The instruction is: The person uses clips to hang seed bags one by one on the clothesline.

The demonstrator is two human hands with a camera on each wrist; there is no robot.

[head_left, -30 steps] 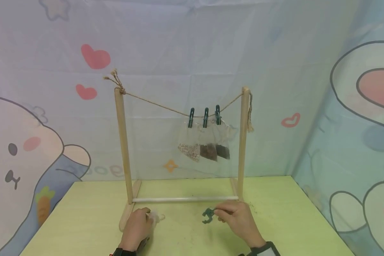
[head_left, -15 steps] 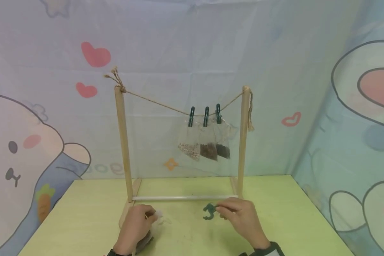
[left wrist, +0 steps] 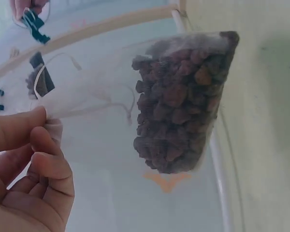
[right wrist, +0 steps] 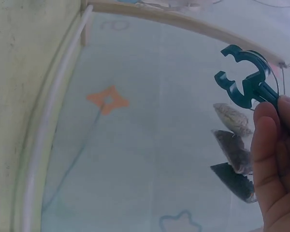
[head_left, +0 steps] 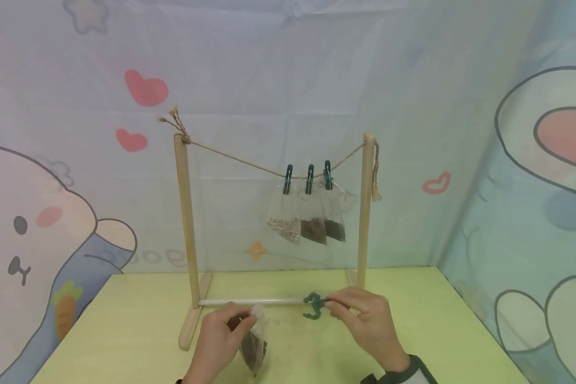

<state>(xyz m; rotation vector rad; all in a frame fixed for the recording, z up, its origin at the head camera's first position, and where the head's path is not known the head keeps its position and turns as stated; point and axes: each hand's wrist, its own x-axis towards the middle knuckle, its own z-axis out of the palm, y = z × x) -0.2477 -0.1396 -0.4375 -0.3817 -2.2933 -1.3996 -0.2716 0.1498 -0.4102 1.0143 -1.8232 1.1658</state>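
My left hand (head_left: 221, 337) pinches the gathered neck of a sheer drawstring bag (head_left: 253, 351) above the table. In the left wrist view, dark reddish-brown stones (left wrist: 176, 104) fill the bag's lower end, and its thin cords dangle loose. A green clothespin (head_left: 313, 306) is between the thumb and fingers of my right hand (head_left: 372, 326), squeezed so that its curved jaws stand apart. The right wrist view shows nothing between the jaws of that clothespin (right wrist: 249, 79). Bag and clothespin are apart, side by side in front of the rack.
Behind my hands stands a wooden rack (head_left: 186, 224) with a sagging twine line (head_left: 235, 157). Three green clothespins (head_left: 309, 179) hold sheer bags (head_left: 284, 228) with pale, brown and black contents, bunched toward the right post (head_left: 364, 224). A white rod (head_left: 249, 302) joins the rack's feet.
My left hand has moved right and raised the bag, which now hangs in view with its stones showing. My right hand has risen slightly, still pinching the clothespin.
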